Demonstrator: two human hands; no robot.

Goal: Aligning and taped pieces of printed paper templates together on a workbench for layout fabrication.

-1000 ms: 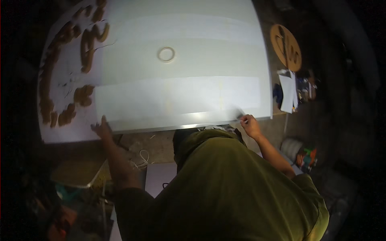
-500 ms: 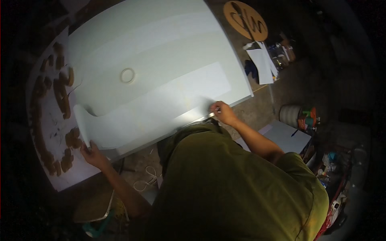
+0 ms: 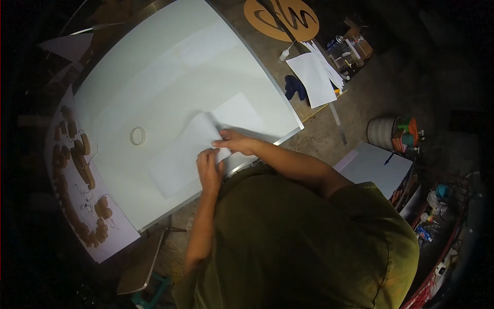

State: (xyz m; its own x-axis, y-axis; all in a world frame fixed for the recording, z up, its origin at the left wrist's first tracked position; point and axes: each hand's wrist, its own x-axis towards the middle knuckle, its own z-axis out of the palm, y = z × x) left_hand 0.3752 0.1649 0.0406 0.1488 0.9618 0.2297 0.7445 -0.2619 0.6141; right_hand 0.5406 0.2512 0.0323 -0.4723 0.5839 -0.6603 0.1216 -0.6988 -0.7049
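A thin white sheet [image 3: 175, 167] lies on the large pale board [image 3: 175, 62], its middle lifted into a curled fold. My right hand [image 3: 237, 142] has fingers and thumb closed on the raised fold. Close beside it, my left hand [image 3: 209, 167] grips the same curl near the board's front edge, fingers bent. Beyond the fold, another white piece [image 3: 239, 110] lies flat on the board; whether it is part of the same sheet is hard to tell. A pale tape roll [image 3: 138, 135] rests flat to the left.
Left of the board, a white panel [image 3: 110, 247] carries several brown cut-out shapes [image 3: 82, 165]. An orange disc [image 3: 283, 20] with dark lettering shapes, white papers [image 3: 313, 80] and a dark blue cloth [image 3: 295, 87] lie at the far right. A white bucket [image 3: 382, 133] stands right.
My left hand has moved right from the sheet's left end to beside my right hand. The sheet's left part now lies flat, with the middle curled up. The view has shifted.
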